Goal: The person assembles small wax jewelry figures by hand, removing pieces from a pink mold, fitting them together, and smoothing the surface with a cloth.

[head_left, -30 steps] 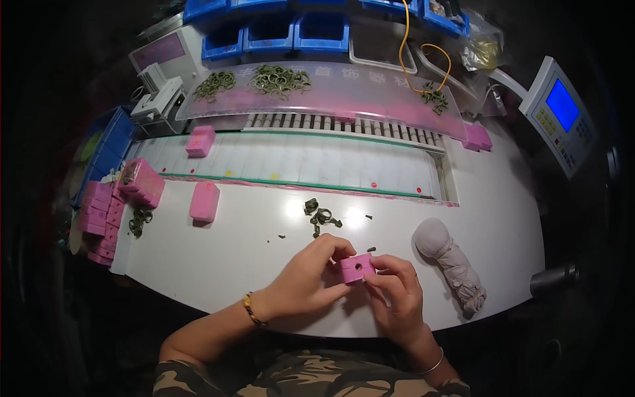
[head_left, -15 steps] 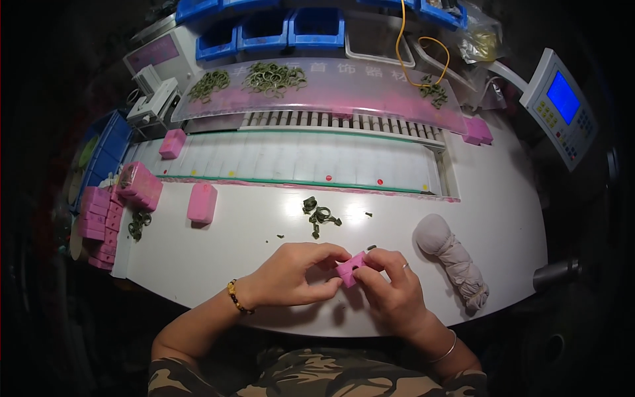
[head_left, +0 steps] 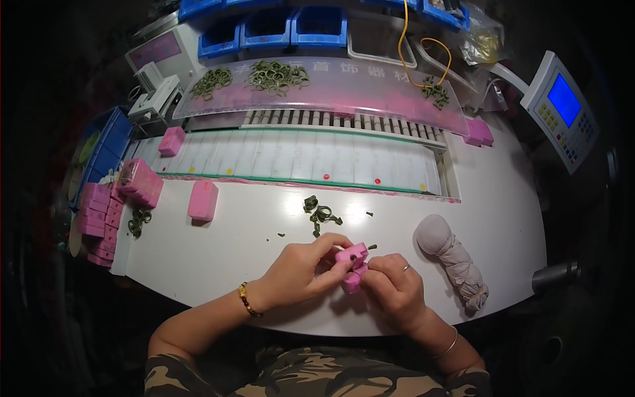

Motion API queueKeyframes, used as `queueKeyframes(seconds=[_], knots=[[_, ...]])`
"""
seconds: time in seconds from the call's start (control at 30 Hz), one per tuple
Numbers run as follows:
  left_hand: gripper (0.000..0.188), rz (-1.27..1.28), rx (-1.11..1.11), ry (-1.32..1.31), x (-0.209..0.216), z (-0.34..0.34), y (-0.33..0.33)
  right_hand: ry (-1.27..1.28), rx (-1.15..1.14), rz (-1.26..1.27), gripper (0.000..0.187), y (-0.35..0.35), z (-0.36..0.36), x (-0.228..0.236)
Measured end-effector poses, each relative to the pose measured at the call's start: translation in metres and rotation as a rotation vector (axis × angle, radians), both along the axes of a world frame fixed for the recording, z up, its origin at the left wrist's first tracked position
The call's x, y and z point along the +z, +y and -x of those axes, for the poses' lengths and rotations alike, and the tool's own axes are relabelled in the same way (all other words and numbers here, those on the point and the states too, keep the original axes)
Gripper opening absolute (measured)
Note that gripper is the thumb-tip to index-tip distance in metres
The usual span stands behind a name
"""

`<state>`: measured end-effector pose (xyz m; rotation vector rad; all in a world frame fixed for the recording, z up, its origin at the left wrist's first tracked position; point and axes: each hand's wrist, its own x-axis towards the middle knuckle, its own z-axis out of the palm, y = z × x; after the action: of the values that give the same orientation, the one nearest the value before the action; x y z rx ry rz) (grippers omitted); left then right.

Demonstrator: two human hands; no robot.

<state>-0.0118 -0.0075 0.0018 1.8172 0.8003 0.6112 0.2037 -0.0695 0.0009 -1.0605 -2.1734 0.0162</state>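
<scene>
Over the near part of the table, a small pink mould is parted into two pieces. My left hand [head_left: 297, 272] pinches the upper pink mould half [head_left: 350, 254] between thumb and fingers, and a dark spot shows on its side. Just below it, the lower pink mould half [head_left: 352, 283] is in the fingertips of my right hand [head_left: 400, 294]. The two pieces are tilted and still very close together. Beyond my hands lies a small heap of dark green rings [head_left: 321, 213]. A small green scrap [head_left: 372, 247] shows just past the upper half.
A single pink block [head_left: 203, 201] stands left, near stacked pink blocks [head_left: 96, 210]. A wrapped grey cloth bundle [head_left: 452, 261] lies right. Behind are a sunken conveyor [head_left: 278, 157], a plastic-covered shelf [head_left: 370, 92] with green rings, blue bins [head_left: 319, 30] and a control panel [head_left: 561, 106].
The pink mould, held as one block before, has come apart into two pieces. My left hand has lifted the upper half slightly away, while my right hand has moved a little lower.
</scene>
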Motion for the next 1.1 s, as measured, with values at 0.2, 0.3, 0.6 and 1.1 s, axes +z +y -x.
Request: queueKeyframes(seconds=[0.2, 0.3, 0.6, 1.1], knots=[[0.017, -0.21, 0.16, -0.1, -0.018, -0.012, -0.001, 0.01, -0.021, -0.021, 0.025, -0.007, 0.0, -0.007], [0.013, -0.42, 0.159, -0.074, -0.023, -0.014, 0.01, 0.02, -0.038, -0.051, 0.026, -0.012, 0.003, -0.011], [0.045, 0.27, 0.071, -0.116, -0.011, -0.006, -0.007, 0.031, -0.05, -0.069, 0.032, -0.034, -0.002, -0.02], [0.106, 0.047, -0.129, 0.043, -0.004, -0.003, 0.008, 0.269, 0.05, 0.282, 0.029, 0.003, -0.01, 0.029]])
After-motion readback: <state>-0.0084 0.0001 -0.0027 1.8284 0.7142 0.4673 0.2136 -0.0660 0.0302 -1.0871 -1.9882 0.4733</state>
